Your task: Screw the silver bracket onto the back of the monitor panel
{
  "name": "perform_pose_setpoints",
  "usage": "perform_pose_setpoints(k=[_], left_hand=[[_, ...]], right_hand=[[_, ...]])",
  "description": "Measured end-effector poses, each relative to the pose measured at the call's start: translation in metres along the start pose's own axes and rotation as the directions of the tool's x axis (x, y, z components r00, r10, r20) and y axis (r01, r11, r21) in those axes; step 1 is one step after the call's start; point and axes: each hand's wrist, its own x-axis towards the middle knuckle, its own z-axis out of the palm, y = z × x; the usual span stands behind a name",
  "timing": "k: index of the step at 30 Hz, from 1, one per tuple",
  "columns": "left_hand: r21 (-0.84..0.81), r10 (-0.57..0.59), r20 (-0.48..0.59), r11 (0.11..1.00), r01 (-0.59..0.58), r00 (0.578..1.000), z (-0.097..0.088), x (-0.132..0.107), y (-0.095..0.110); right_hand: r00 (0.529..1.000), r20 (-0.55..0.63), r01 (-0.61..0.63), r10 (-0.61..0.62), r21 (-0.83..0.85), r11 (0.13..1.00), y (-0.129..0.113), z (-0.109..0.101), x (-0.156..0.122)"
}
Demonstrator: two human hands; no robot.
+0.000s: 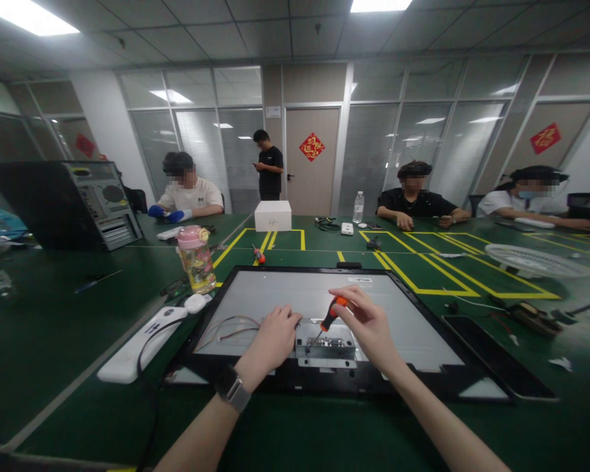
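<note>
A screen panel (408, 321) with a black frame lies flat, its grey back facing up. On its lower middle sits a metal bracket (344, 353) with a row of small parts along it. My right hand (368, 322) is closed on the handle of an orange and black screwdriver (330, 316), which slants down to the left. Its tip meets the left part of the bracket. My left hand (274, 337), wearing a watch, has its fingers curled over the bracket's left end; the fingertips are partly hidden. Thin wires (236, 321) lie on the panel left of that hand.
Left of the panel are a white power strip (142, 344) with a black cable and a pink-lidded bottle (196, 259). A black slab like a phone (496, 357) lies on the right. Behind are a white box (273, 216), a red-handled tool (259, 255) and several people.
</note>
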Motion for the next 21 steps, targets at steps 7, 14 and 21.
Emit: perform_pose_setpoints(k=[7, 14, 21], left_hand=[[0.006, -0.004, 0.012, 1.0, 0.004, 1.0, -0.0007, 0.001, 0.0008], [0.014, -0.003, 0.003, 1.0, 0.002, 1.0, -0.0002, 0.0004, 0.0008], [0.013, 0.001, -0.008, 1.0, -0.001, 1.0, 0.001, 0.0008, 0.0002]], right_hand=[[0.994, 0.097, -0.049, 0.042, 0.07, 0.996, 0.0024, -0.0032, 0.0015], [0.974, 0.186, -0.184, 0.13, 0.312, 0.932, 0.0092, -0.0011, 0.0002], [0.958, 0.231, -0.247, 0.17, 0.361, 0.899, 0.0028, -0.0023, 0.0024]])
